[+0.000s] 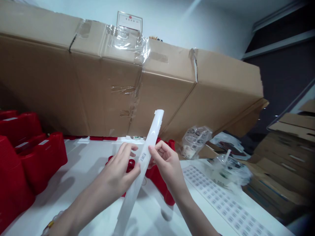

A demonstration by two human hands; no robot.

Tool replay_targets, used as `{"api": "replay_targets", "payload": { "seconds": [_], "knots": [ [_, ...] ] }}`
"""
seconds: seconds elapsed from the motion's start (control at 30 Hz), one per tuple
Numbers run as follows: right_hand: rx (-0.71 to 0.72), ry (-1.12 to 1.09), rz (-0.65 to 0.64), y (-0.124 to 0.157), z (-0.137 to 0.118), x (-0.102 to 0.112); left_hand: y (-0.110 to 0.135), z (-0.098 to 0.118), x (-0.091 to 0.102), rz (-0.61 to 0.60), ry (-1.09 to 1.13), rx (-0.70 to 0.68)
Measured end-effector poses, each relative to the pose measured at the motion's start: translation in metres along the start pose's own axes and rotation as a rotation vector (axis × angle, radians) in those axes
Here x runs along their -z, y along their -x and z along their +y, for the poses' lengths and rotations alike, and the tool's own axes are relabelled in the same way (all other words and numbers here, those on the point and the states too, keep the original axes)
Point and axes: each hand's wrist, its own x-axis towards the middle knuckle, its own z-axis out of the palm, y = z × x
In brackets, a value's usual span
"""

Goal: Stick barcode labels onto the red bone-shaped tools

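Note:
A long, white, glossy plastic strip (150,144) slants up from the table's near side, with a small printed label (142,156) on its face. My right hand (166,160) grips its right edge, thumb on the front near the label and some fingers hidden behind. On the other side is my left hand (123,167), its thumb touching the strip's left edge beside the label. The left fingers are apart and lightly bent, with a gap between them and the strip. Partly covered by the strip and hands, red plastic parts (163,186) lie on the white table (86,170).
Red plastic containers (44,160), some labelled, stand at the left. A large taped cardboard box (105,82) spans the back. To the right are a label sheet (223,200), a bagged cup (194,144), another bagged cup with a straw (226,170), and cardboard boxes (283,160).

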Motion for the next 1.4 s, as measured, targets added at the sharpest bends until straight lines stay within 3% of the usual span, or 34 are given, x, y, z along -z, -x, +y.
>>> {"api": "replay_targets", "payload": {
  "seconds": [0.1,0.27,0.37,0.6,0.77,1.03,1.27,1.4],
  "knots": [
    [0.043,0.02,-0.011,0.002,-0.002,-0.002,-0.004,0.001,-0.008,0.105,-0.123,-0.029],
    [0.006,-0.013,-0.048,0.001,-0.006,0.002,-0.007,-0.002,-0.005,0.068,-0.245,-0.251],
    [-0.009,-0.028,-0.114,0.0,-0.007,0.005,-0.008,-0.01,-0.003,0.107,-0.305,-0.361],
    [-0.021,-0.022,-0.171,0.002,-0.007,0.005,-0.013,-0.02,0.0,0.147,-0.386,-0.481],
    [-0.045,0.012,-0.201,0.002,-0.011,0.004,-0.011,-0.016,0.003,0.078,-0.339,-0.435],
    [-0.116,0.068,-0.197,-0.001,-0.012,0.006,-0.008,-0.016,0.003,-0.063,0.12,-0.06],
    [-0.133,-0.007,-0.124,-0.001,-0.01,0.005,-0.006,-0.004,0.006,-0.127,0.208,-0.119],
    [-0.146,-0.03,-0.14,0.001,-0.012,0.005,-0.006,0.002,0.01,-0.163,0.321,-0.057]
  ]
}}
